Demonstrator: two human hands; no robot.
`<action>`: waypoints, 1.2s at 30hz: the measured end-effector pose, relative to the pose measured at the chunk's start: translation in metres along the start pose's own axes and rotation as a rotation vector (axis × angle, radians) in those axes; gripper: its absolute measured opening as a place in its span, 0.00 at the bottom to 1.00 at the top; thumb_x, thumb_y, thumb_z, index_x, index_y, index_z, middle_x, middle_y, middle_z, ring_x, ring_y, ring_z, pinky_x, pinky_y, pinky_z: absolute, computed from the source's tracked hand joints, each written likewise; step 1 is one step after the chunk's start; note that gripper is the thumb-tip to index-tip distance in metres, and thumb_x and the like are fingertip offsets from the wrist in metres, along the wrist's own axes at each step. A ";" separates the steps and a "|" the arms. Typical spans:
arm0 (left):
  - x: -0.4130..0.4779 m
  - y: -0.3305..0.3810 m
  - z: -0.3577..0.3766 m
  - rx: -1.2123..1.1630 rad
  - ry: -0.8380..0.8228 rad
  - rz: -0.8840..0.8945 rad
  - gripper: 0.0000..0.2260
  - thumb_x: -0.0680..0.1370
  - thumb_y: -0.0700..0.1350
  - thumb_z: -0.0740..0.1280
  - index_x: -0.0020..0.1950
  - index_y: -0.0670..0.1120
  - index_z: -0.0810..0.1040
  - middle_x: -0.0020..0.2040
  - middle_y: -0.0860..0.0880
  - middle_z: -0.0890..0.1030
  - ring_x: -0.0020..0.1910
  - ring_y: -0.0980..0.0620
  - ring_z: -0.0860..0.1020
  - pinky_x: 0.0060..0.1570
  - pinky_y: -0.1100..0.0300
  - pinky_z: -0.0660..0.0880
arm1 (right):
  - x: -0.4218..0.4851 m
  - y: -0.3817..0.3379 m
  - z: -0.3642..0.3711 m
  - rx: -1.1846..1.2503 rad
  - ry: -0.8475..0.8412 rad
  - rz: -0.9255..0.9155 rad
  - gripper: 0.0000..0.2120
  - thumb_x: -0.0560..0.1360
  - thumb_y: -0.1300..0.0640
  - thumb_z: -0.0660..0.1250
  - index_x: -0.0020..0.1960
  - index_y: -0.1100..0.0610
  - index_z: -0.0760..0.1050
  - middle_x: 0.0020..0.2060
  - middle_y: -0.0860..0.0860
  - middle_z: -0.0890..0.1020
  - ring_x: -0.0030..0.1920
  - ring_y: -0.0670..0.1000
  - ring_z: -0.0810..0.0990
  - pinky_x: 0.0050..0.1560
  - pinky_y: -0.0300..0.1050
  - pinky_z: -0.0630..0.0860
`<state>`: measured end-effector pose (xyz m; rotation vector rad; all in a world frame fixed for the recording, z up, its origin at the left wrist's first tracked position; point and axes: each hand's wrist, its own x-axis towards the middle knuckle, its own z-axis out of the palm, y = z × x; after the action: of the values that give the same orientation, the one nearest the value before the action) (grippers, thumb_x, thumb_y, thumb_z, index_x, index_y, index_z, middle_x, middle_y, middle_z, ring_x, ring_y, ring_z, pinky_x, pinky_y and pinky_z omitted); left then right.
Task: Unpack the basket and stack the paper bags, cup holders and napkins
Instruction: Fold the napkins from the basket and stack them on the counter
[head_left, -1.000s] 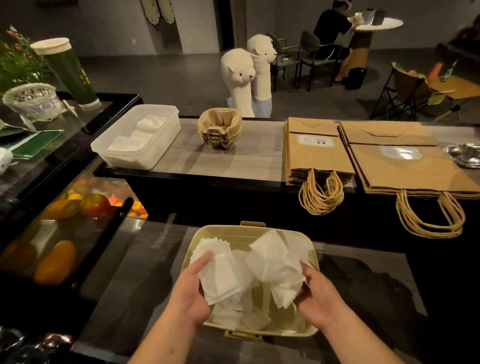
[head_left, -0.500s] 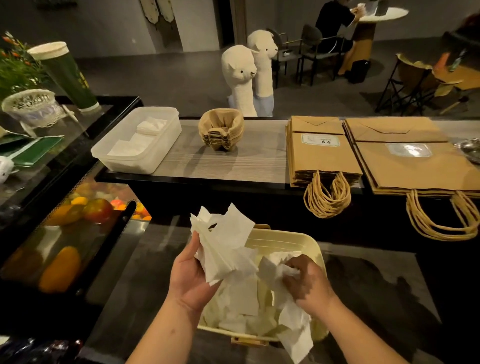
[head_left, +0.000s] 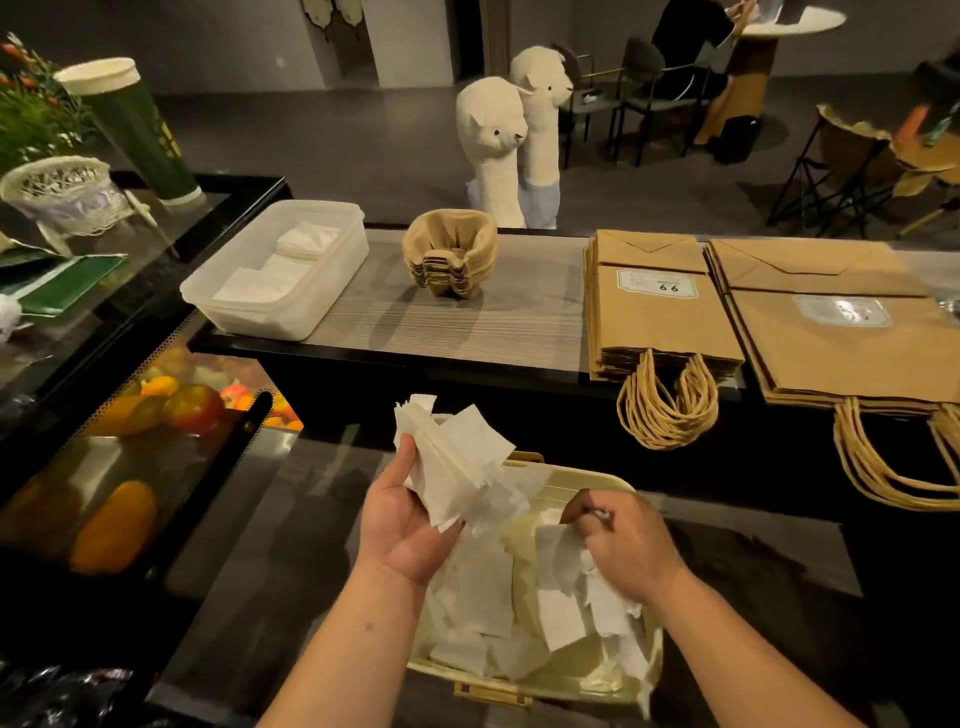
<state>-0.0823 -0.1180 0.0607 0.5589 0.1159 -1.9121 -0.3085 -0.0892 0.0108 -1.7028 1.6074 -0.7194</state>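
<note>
While they're gripped, napkins (head_left: 457, 467) crumpled (white), splayed

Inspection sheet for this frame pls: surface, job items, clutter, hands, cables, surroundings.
Surface: dark counter in front, striped shelf raised behind it.
Job's things: cream basket holds loose napkins; clear tub has folded napkins inside; cup holders nested in a stack on the shelf; small paper bags and large paper bags lie stacked, handles hanging over the edge.
Clutter: green cup, lace basket, fruit under glass.
Hands: left hand grips a napkin bunch above the basket; right hand pinches napkins in the basket.
Cables: nothing seen.
Surroundings: two alpaca plushes, chairs, seated person at a round table.
</note>
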 end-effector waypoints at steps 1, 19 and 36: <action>0.001 0.001 0.001 0.007 0.008 0.006 0.17 0.82 0.54 0.65 0.55 0.43 0.87 0.59 0.44 0.85 0.56 0.40 0.85 0.52 0.36 0.81 | 0.001 -0.004 -0.005 -0.005 0.007 -0.005 0.07 0.76 0.55 0.67 0.43 0.50 0.84 0.40 0.43 0.84 0.44 0.46 0.81 0.44 0.42 0.75; -0.008 0.024 -0.018 0.151 -0.019 0.016 0.20 0.71 0.53 0.74 0.59 0.43 0.87 0.63 0.41 0.83 0.58 0.38 0.84 0.55 0.36 0.80 | 0.010 -0.058 -0.017 0.353 -0.139 0.188 0.06 0.77 0.55 0.71 0.43 0.49 0.85 0.38 0.44 0.84 0.39 0.43 0.80 0.39 0.35 0.75; -0.019 -0.001 -0.029 0.162 -0.237 -0.114 0.29 0.71 0.45 0.81 0.71 0.44 0.79 0.70 0.39 0.78 0.68 0.35 0.77 0.62 0.35 0.77 | 0.005 -0.044 -0.027 1.099 -0.112 0.448 0.06 0.78 0.64 0.67 0.51 0.62 0.82 0.32 0.53 0.84 0.32 0.47 0.83 0.34 0.41 0.79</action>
<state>-0.0683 -0.0916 0.0430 0.4357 -0.1647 -2.0966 -0.3018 -0.0969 0.0614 -0.5544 1.0831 -0.9809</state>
